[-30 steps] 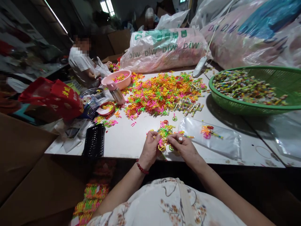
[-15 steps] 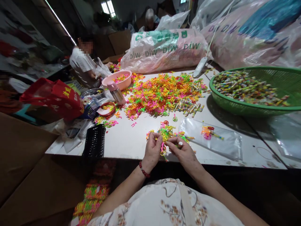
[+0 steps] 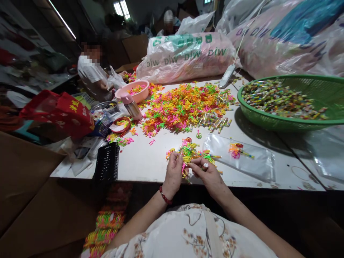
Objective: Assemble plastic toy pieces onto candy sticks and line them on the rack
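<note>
Near the table's front edge, my left hand is closed, pinching small bright plastic pieces in pink and yellow. My right hand is closed too, its fingertips meeting those same pieces from the right; a pale ring sits on one finger. Exactly what lies between the fingers is partly hidden. Just beyond both hands is a small heap of coloured plastic toy pieces, green, yellow, pink and orange. To the right, a clear plastic bag lies flat with an orange and pink toy piece and a thin patterned tube on it.
A large pile of plastic pieces covers the table's middle. At right stands a green basket of small wrapped tubes. Left are a black tray, a flask, a pink basin and a red bag. A person works beyond.
The view has shifted slightly. My hands stay together at the same spot, with small finger movements around the plastic pieces.
</note>
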`<action>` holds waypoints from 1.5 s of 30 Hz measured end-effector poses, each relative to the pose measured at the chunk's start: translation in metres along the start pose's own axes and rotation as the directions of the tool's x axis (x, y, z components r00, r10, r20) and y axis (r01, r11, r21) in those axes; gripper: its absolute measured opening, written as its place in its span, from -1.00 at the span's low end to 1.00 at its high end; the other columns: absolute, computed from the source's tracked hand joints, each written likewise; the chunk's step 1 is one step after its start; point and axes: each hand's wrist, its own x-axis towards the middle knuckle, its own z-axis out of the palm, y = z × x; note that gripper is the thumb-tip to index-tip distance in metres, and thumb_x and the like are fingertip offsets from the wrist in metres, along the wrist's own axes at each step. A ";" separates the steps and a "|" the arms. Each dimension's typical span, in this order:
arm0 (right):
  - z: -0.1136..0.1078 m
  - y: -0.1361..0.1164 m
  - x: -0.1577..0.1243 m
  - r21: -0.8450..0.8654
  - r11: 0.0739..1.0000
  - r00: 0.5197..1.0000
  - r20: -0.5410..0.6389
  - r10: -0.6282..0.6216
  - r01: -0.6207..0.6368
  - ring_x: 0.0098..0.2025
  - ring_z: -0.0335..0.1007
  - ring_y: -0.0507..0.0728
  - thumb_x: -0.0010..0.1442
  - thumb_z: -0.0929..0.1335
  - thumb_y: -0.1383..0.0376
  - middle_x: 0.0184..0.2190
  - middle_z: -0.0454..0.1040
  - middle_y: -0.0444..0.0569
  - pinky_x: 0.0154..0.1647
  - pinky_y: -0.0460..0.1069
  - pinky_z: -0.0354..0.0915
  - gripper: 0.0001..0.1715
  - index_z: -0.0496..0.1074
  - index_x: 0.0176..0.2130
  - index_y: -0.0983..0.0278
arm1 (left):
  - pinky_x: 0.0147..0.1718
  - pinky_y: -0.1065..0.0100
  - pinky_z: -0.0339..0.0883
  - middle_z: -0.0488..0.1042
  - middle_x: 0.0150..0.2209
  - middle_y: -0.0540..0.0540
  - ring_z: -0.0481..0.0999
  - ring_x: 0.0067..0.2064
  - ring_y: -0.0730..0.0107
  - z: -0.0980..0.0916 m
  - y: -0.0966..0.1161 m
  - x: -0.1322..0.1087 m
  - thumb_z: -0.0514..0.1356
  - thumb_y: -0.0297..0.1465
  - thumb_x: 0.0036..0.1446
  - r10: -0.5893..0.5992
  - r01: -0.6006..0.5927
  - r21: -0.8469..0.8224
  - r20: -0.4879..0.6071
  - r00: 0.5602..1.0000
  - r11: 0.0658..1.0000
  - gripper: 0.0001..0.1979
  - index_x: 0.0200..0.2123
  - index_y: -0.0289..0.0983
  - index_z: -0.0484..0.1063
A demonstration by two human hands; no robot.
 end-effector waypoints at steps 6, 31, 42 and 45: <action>-0.003 0.007 0.000 -0.052 0.998 0.998 -0.038 -0.044 0.042 -0.41 0.35 0.02 0.11 0.43 0.08 -0.39 0.49 -0.13 -0.38 -0.08 0.28 -0.70 0.48 -0.31 0.26 | -0.74 0.53 0.11 0.24 -0.65 0.20 0.21 -0.72 0.58 0.003 0.001 0.000 0.13 -0.02 0.19 -0.027 0.027 -0.043 -0.016 0.999 0.999 -0.63 -0.30 -0.17 0.12; -0.039 0.001 0.011 -0.539 0.809 0.950 -0.053 -0.309 0.233 -0.37 0.49 0.11 0.24 0.32 0.07 -0.28 0.57 -0.02 -0.36 -0.02 0.41 -0.68 0.50 -0.19 0.23 | -0.26 0.38 0.24 0.36 -0.33 -0.01 0.37 -0.28 0.41 -0.047 0.014 0.054 -0.07 -0.27 0.34 0.340 -0.093 0.819 -0.130 0.931 0.567 -0.78 -0.30 -0.21 0.26; -0.118 0.035 0.038 -0.938 0.264 0.808 0.027 -0.589 0.223 0.20 0.30 0.30 0.26 0.26 0.24 0.20 0.31 0.17 0.19 0.18 0.27 -0.60 0.41 0.06 0.26 | 0.00 0.10 0.15 0.29 -0.19 -0.24 0.31 -0.03 0.06 -0.170 0.028 0.128 0.05 -0.59 0.13 0.466 0.220 0.956 -0.288 0.837 0.195 -0.85 -0.25 -0.33 0.35; -0.114 0.040 0.034 -0.927 0.253 0.808 0.081 -0.584 0.276 0.19 0.30 0.31 0.27 0.26 0.22 0.21 0.28 0.20 0.19 0.18 0.28 -0.57 0.38 0.09 0.28 | 0.05 0.00 0.09 0.24 -0.06 -0.36 0.23 0.08 -0.06 -0.181 0.037 0.129 0.00 -0.60 0.15 0.513 0.252 0.954 -0.301 0.804 0.164 -0.72 -0.08 -0.39 0.34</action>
